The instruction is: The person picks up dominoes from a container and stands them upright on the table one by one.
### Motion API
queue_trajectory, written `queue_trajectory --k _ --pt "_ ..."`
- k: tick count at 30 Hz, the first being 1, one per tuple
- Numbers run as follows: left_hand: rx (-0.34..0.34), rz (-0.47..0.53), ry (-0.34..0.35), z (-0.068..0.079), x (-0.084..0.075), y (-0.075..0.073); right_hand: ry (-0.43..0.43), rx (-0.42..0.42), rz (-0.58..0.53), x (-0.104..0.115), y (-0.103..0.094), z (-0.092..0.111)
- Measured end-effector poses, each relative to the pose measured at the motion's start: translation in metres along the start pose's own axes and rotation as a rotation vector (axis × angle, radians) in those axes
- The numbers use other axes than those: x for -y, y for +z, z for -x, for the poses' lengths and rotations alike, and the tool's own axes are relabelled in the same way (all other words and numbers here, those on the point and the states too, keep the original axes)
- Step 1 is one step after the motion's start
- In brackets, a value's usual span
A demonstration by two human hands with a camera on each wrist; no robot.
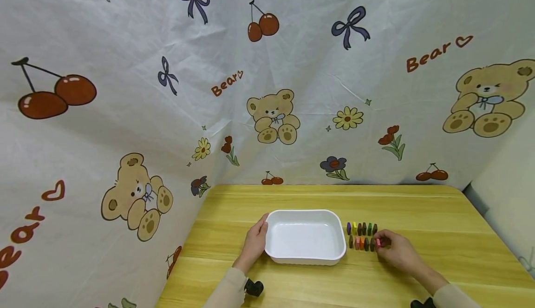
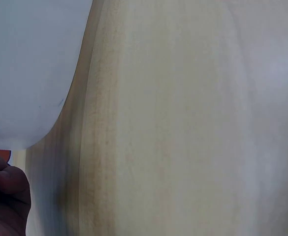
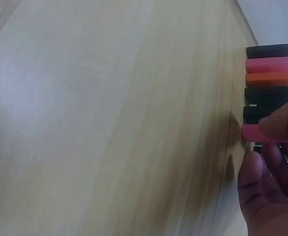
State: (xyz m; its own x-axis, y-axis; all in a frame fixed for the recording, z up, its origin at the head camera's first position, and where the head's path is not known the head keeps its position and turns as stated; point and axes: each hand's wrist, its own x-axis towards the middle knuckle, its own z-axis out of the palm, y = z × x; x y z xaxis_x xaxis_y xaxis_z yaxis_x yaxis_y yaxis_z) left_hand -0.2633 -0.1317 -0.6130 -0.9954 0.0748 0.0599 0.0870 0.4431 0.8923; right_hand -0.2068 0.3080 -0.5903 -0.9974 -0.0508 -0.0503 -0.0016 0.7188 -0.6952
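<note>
In the head view a white rectangular dish sits on the wooden table, and nothing shows inside it. My left hand grips its left rim; the left wrist view shows the dish's side above the curled fingers. To the right of the dish, small coloured blocks stand upright in two rows. At the right end of the near row, my right hand pinches a pink block between thumb and fingers. Beside it stand dark green blocks, an orange block and another pink block.
The far row holds a purple block, a yellow block and several darker ones. A bear-print cloth hangs behind and to the left of the table. Black wrist cameras sit at both sleeves.
</note>
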Motion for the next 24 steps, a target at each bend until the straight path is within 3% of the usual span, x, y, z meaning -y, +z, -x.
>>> queue_trajectory --k 10,17,24 --pt "-0.017 0.027 -0.018 0.002 0.001 0.001 -0.01 0.03 -0.011 0.0 -0.007 0.001" --pt "-0.036 0.001 0.001 -0.003 -0.003 -0.002 -0.064 -0.01 0.012 0.005 -0.023 0.001" --pt "-0.044 -0.19 0.09 -0.013 -0.013 -0.011 -0.153 -0.07 0.051 0.016 -0.038 -0.002"
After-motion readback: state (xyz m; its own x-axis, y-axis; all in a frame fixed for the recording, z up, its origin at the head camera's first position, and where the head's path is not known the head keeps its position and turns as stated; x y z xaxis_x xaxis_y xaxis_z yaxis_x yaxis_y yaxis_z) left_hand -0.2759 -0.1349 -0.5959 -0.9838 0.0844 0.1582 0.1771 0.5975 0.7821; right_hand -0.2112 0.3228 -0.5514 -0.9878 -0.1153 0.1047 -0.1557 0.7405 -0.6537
